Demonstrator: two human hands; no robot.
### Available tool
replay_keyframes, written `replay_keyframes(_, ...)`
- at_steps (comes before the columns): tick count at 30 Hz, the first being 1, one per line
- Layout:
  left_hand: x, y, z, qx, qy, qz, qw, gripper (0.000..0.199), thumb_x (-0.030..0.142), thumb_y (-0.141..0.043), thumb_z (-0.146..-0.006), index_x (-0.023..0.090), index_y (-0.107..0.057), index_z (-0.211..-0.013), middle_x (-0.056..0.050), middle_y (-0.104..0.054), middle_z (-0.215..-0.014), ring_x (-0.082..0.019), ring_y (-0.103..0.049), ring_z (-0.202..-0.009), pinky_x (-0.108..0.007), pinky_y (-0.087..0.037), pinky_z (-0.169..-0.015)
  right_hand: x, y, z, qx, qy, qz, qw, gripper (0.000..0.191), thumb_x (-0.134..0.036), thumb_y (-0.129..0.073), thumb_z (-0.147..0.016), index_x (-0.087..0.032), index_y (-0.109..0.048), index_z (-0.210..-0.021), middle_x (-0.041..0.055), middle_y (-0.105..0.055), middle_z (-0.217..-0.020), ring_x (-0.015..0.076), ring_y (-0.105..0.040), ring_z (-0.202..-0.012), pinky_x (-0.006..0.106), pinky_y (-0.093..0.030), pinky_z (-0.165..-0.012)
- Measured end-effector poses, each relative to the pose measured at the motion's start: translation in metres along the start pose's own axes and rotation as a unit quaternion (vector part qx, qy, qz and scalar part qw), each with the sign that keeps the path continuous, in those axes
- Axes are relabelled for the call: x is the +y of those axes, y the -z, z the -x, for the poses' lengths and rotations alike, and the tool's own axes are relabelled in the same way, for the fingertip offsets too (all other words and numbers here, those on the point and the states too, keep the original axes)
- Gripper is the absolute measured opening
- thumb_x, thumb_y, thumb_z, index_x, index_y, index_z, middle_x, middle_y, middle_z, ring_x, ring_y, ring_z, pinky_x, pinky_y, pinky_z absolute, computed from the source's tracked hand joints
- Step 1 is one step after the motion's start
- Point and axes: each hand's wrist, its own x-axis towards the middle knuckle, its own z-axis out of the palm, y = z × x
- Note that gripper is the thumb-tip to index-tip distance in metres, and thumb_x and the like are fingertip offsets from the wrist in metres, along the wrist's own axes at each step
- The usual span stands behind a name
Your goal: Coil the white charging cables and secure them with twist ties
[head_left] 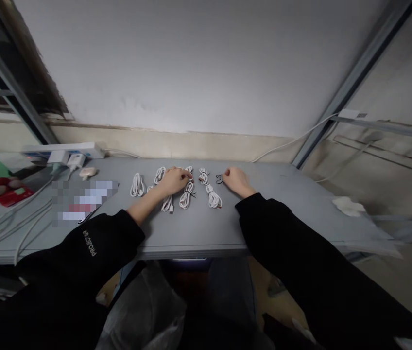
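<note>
Several coiled white cables lie in two rough rows on the grey table [191, 231]. My left hand [175, 180] is over the back row, its fingers closed at a coil partly hidden beneath them. Just in front of it lies a white cable bundle [187, 195] bound with a black tie. Another tied bundle [214, 197] is between my hands, nearer the front. At the far left of the rows is a looped cable [137, 185]. My right hand [235, 181] is closed in a pinch beside some thin black ties [219, 179]; whether it grips one is too small to tell.
A white power strip [82, 149] with plugged-in chargers stands at the back left. Near it are an earbud case [88, 172], a blurred-out flat item [82, 201], a red and green package [4, 182] and loose cables. Crumpled white tissue [349, 206] lies at the right.
</note>
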Motion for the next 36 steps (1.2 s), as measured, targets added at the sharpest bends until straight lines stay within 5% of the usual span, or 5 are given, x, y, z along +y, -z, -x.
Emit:
replay_keyframes(15, -0.006, -0.004, -0.002, -0.007, 0.01, 0.069, 0.998, 0.026, 0.015, -0.053, -0.076, 0.019, -0.072, -0.093, -0.006, -0.071, -0.082, -0.018, -0.063, -0.077, -0.029, -0.045, -0.074, 0.003, -0.005, -0.002, 0.003, 0.02, -0.004, 1.0, 0.016, -0.028, -0.052, -0.085, -0.018, -0.063, -0.079, 0.0114, -0.07, -0.086, 0.0256, -0.064, -0.081, 0.033, -0.04, -0.064)
replay_keyframes(28, 0.0, 0.0, -0.002, 0.111, 0.035, 0.147, 0.982, 0.023, 0.009, -0.054, -0.077, 0.014, -0.073, -0.089, -0.007, -0.07, -0.086, -0.016, -0.061, -0.071, -0.029, -0.048, -0.074, -0.001, 0.0, 0.002, 0.035, 0.02, -0.03, 0.999, 0.021, -0.03, -0.048, -0.088, -0.018, -0.065, -0.088, 0.0092, -0.07, -0.088, 0.0233, -0.063, -0.083, 0.032, -0.041, -0.068)
replay_keyframes(31, 0.005, 0.002, 0.0, 0.169, -0.016, 0.139, 0.976, 0.022, 0.008, -0.054, -0.081, 0.015, -0.072, -0.092, -0.006, -0.067, -0.09, -0.014, -0.061, -0.074, -0.029, -0.048, -0.077, -0.006, 0.001, 0.005, 0.085, 0.083, -0.115, 0.986, 0.032, -0.042, -0.045, -0.093, -0.019, -0.062, -0.107, 0.0074, -0.068, -0.095, 0.0209, -0.062, -0.082, 0.033, -0.044, -0.073)
replay_keyframes(36, 0.019, 0.005, 0.008, 0.231, -0.149, 0.099, 0.956, 0.019, 0.012, -0.052, -0.088, 0.016, -0.069, -0.096, -0.005, -0.063, -0.092, -0.014, -0.061, -0.082, -0.029, -0.049, -0.079, -0.019, -0.003, 0.017, 0.12, 0.237, -0.27, 0.926, 0.057, -0.057, -0.052, -0.088, -0.021, -0.045, -0.132, 0.0079, -0.064, -0.111, 0.0184, -0.06, -0.083, 0.034, -0.048, -0.075)
